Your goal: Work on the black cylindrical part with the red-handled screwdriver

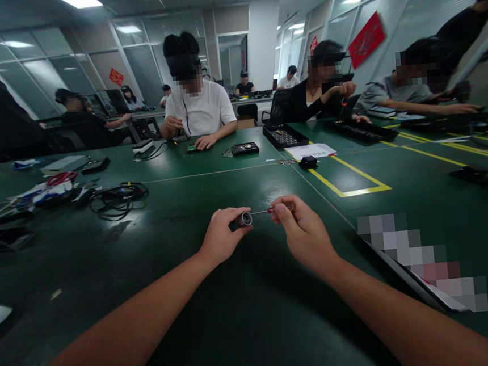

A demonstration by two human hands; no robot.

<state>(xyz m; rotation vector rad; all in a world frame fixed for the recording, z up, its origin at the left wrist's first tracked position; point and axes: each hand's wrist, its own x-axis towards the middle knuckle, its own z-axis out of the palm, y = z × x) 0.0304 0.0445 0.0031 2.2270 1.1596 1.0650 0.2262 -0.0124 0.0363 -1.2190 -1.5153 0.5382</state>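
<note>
My left hand [221,236] is closed around a small dark cylindrical part [242,219] with a metal end, held just above the green table [203,300]. My right hand [301,229] pinches a thin screwdriver [274,209] with a reddish handle, its shaft pointing left into the end of the cylinder. Both hands meet near the middle of the table in front of me.
A tangle of black cables [119,197] and other gear lie at the left. A black tray [285,135], a paper sheet [312,151] and a small black box [308,162] sit ahead, by yellow tape lines [355,184]. Several people work at the far side.
</note>
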